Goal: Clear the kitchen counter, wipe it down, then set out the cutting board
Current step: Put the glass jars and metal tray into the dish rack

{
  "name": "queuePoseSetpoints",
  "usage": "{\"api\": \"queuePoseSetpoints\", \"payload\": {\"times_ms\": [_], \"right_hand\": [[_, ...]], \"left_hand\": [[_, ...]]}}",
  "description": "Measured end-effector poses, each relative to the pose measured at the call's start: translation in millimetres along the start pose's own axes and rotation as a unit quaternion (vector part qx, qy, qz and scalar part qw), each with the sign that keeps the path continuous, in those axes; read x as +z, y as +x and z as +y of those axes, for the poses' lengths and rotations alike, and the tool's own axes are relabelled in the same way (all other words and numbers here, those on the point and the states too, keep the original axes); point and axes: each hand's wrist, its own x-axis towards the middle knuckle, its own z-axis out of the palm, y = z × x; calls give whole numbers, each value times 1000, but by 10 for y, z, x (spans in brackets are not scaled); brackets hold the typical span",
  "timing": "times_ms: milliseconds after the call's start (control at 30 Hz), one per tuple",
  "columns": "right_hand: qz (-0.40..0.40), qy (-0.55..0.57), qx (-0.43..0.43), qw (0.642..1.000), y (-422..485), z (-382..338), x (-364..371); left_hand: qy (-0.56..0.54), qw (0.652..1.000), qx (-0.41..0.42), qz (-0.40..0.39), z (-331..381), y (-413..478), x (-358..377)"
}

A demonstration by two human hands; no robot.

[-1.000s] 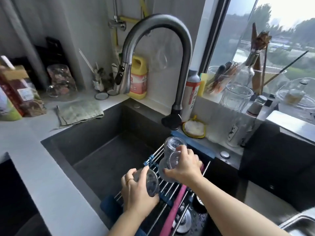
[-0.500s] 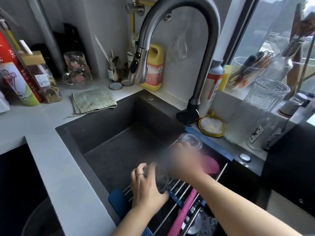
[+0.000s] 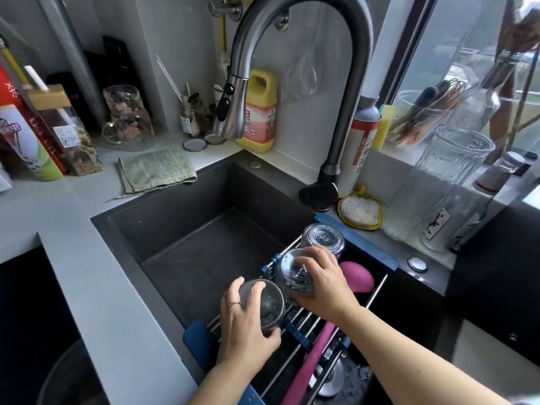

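Over the dark sink's metal rack, each hand, left and right, gripped an upturned clear glass; clearing step, next letting go gently.

Clear, glossy glass tumblers: one under the left hand, one under the right hand, a third just beyond the right fingers. Beneath both hands, a rack of bright metal rods with blue plastic ends. Left of the hands, a matt dark sink basin, finely grained. Beyond them, a brushed-metal faucet with satin sheen; a woven, rough cloth on the smooth, matt grey counter.
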Motion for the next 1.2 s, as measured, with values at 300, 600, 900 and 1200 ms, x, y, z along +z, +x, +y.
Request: {"api": "queuePoseSetpoints", "payload": {"times_ms": [300, 600, 900, 1200], "right_hand": [[-67, -101, 56, 991, -91, -83, 17], [-37, -64, 169, 983, -577, -157, -335], [179, -77, 275, 942, -1904, -76, -951], [157, 98, 657, 731, -3286, 254, -1434]], "left_hand": [[58, 998, 3, -23, 19, 20, -1], [93, 994, 39, -49, 307, -100, -38], [-45, 975, 181, -118, 1190, -739, 240], [-35, 937, 134, -320, 1923, -1194, 861]]}}
